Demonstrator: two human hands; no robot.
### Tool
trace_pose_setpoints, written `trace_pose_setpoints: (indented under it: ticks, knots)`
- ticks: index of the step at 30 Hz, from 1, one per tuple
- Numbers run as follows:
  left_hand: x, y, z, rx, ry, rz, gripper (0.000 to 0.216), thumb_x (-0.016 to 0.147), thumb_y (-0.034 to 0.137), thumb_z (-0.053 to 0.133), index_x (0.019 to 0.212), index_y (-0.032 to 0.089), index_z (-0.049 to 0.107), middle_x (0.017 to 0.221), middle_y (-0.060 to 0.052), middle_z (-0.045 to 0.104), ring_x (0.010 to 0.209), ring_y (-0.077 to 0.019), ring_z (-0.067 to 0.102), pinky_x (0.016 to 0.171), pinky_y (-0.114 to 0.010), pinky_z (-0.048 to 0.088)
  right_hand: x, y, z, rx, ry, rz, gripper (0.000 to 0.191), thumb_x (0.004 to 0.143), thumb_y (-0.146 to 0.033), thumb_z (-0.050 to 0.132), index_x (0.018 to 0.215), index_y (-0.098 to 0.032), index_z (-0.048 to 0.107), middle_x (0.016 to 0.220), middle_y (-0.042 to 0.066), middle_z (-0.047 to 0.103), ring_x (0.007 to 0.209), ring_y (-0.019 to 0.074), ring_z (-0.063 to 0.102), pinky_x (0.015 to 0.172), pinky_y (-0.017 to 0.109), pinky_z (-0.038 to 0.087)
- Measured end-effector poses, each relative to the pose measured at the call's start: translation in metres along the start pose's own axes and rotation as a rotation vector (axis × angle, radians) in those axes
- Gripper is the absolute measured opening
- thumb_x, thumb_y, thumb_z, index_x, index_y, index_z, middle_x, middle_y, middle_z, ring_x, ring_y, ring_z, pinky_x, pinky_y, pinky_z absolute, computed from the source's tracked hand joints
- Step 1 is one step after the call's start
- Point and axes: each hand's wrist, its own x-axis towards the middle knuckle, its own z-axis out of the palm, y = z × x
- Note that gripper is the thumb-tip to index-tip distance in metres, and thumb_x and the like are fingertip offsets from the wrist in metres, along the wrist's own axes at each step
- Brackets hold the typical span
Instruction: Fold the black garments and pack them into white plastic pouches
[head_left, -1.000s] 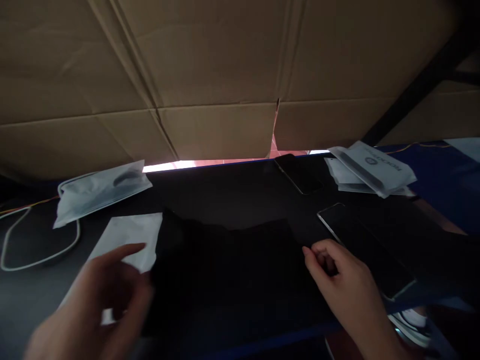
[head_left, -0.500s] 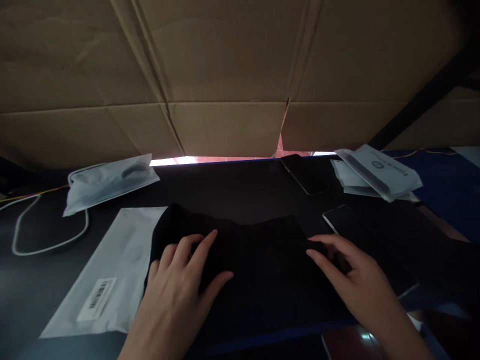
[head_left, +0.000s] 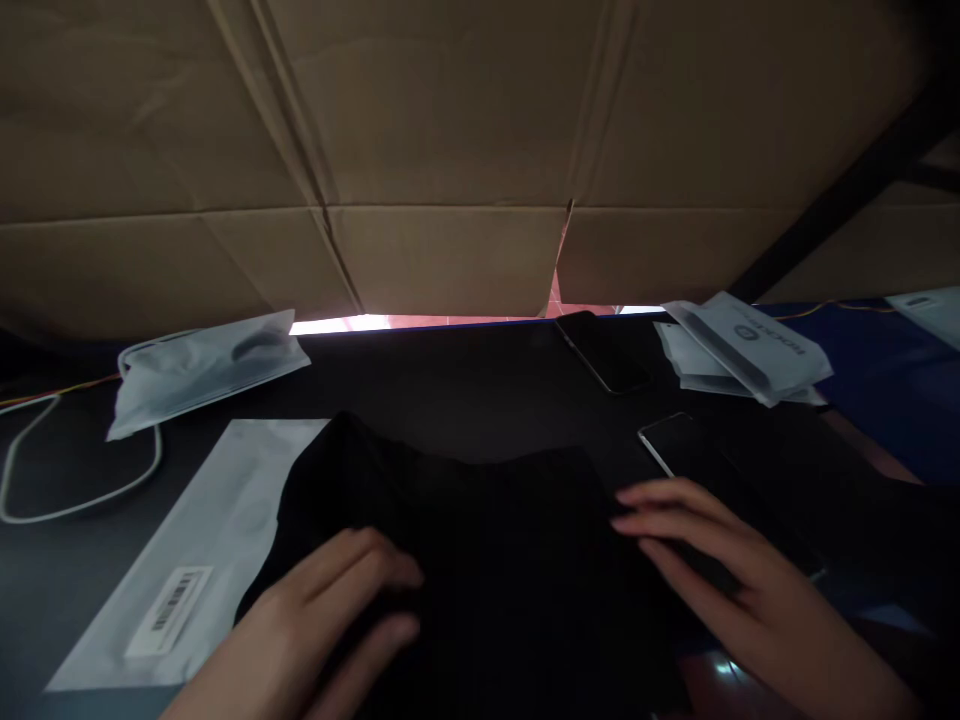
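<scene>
A piece of black cloth, perhaps a garment, lies spread across the middle of the table and hangs over its near edge; its kind is hard to tell in the dark. My left hand rests on its left part, fingers bent and thumb held apart from them. At the cloth's right edge is my right hand, its fingers stretched out and touching or just above the fabric. Partly under the cloth's left side lies a flat white plastic bag with a barcode label.
A filled white pouch and a white cable lie at the left. Behind the cloth is a black phone. Printed white packets are stacked at the back right, near a clear-edged dark case. Cardboard walls the far side.
The black cloth has been spread wider and drawn toward me. My left hand has slid nearer and its fingers have bent. My right hand has let go of the cloth's edge and straightened its fingers.
</scene>
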Motion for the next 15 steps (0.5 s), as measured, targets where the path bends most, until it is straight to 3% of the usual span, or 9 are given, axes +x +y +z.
trace_pose_setpoints:
  ticks: [2, 4, 7, 9, 11, 13, 15]
  knots:
    - [0.017, -0.001, 0.001, 0.091, 0.064, -0.033, 0.035, 0.11, 0.047, 0.047, 0.11, 0.034, 0.079, 0.104, -0.003, 0.08, 0.09, -0.0252, 0.079, 0.076, -0.037, 0.068, 0.022, -0.013, 0.006, -0.086, -0.041, -0.041, 0.031, 0.106, -0.04, 0.065, 0.134, -0.047, 0.076, 0.15, 0.002, 0.066, 0.137, 0.0291, 0.066, 0.116, 0.052, 0.056]
    - [0.026, -0.007, 0.005, 0.191, 0.101, -0.033, 0.04, 0.11, 0.051, 0.046, 0.118, 0.029, 0.079, 0.113, -0.007, 0.081, 0.098, -0.0299, 0.08, 0.084, -0.045, 0.069, 0.04, -0.021, 0.008, -0.118, -0.083, -0.087, 0.024, 0.104, -0.034, 0.066, 0.122, -0.042, 0.079, 0.143, 0.001, 0.069, 0.134, 0.0277, 0.067, 0.114, 0.051, 0.056]
    - [0.028, -0.024, 0.007, 0.296, 0.11, -0.042, 0.059, 0.107, 0.06, 0.052, 0.151, 0.024, 0.064, 0.137, -0.015, 0.076, 0.116, -0.0366, 0.079, 0.093, -0.051, 0.068, 0.061, -0.022, 0.004, -0.081, -0.121, -0.075, 0.017, 0.104, -0.031, 0.063, 0.097, -0.032, 0.078, 0.111, 0.001, 0.078, 0.101, 0.0222, 0.076, 0.089, 0.037, 0.062]
    - [0.03, -0.033, 0.005, 0.277, 0.029, -0.053, 0.079, 0.102, 0.059, 0.062, 0.171, 0.029, 0.039, 0.147, -0.014, 0.072, 0.12, -0.0356, 0.079, 0.094, -0.049, 0.069, 0.074, -0.019, 0.0, -0.022, -0.04, -0.012, 0.016, 0.103, -0.035, 0.065, 0.095, -0.029, 0.078, 0.091, 0.0, 0.077, 0.074, 0.0183, 0.074, 0.067, 0.031, 0.06]
    - [0.037, -0.036, 0.0, 0.24, -0.067, -0.082, 0.1, 0.096, 0.06, 0.071, 0.177, 0.032, 0.019, 0.148, -0.012, 0.072, 0.115, -0.0334, 0.081, 0.09, -0.045, 0.069, 0.085, -0.016, -0.002, 0.008, 0.134, 0.047, 0.021, 0.105, -0.042, 0.064, 0.105, -0.026, 0.078, 0.089, 0.001, 0.078, 0.061, 0.0167, 0.069, 0.057, 0.03, 0.057]
    - [0.047, -0.033, -0.003, 0.24, -0.07, -0.126, 0.103, 0.095, 0.07, 0.067, 0.177, 0.025, 0.022, 0.142, -0.015, 0.074, 0.108, -0.0345, 0.082, 0.087, -0.046, 0.069, 0.091, -0.018, 0.0, -0.019, 0.317, 0.067, 0.031, 0.108, -0.045, 0.058, 0.121, -0.023, 0.075, 0.105, 0.007, 0.081, 0.069, 0.0197, 0.074, 0.065, 0.036, 0.062]
    - [0.056, -0.024, -0.002, 0.262, 0.025, -0.132, 0.095, 0.1, 0.076, 0.053, 0.174, 0.019, 0.033, 0.134, -0.018, 0.074, 0.106, -0.0356, 0.081, 0.087, -0.05, 0.068, 0.088, -0.025, 0.007, -0.064, 0.413, 0.023, 0.035, 0.11, -0.045, 0.055, 0.133, -0.024, 0.072, 0.127, 0.011, 0.078, 0.098, 0.0258, 0.078, 0.088, 0.044, 0.065]
